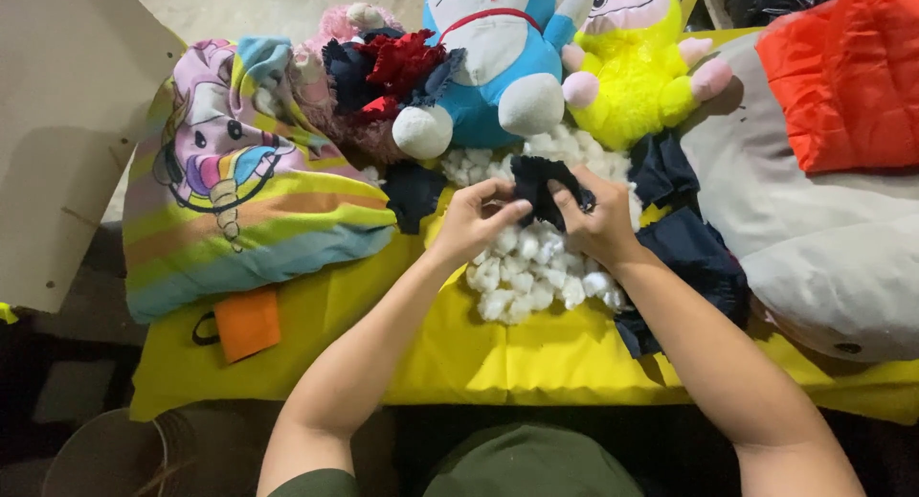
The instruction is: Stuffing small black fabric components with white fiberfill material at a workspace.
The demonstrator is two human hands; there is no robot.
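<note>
My left hand point(476, 216) and my right hand point(595, 221) meet over a heap of white stuffing balls point(536, 267) on a yellow cloth-covered table point(479, 353). Both hands pinch a small dark navy piece of fabric point(538, 186), pulling it between the fingertips. More navy fabric scraps point(694, 253) lie to the right of the stuffing, partly under my right forearm. Another navy scrap point(414, 192) lies left of the heap.
A striped rainbow pillow with a unicorn print point(235, 181) lies at left, an orange tag point(247, 322) by it. A blue-and-white plush point(498, 56), a yellow plush point(637, 71), red and navy scraps point(392, 71), a grey cushion point(814, 229) and a red padded piece point(847, 76) crowd the back and right.
</note>
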